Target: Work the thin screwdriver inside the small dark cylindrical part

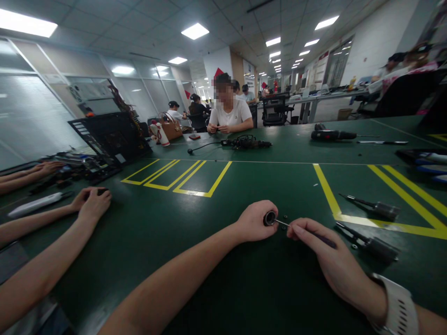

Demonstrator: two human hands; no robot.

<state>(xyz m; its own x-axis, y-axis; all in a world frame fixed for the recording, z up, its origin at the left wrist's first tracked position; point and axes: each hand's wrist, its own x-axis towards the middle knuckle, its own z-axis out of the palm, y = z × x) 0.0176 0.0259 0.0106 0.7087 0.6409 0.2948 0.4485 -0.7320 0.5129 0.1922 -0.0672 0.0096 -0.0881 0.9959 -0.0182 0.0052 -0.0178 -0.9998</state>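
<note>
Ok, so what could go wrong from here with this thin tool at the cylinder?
The thin tool in the right grip is at the open end of the dark cylinder; it might slip into the left grip around it.
The tiny loose parts beside them could get knocked across the green tabletop.
The nearest shafted cylinder might get bumped.

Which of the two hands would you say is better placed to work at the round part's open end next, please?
Probably the right hand: it holds the slim tool pointed at the round part, while the left hand is occupied gripping that part.
</note>
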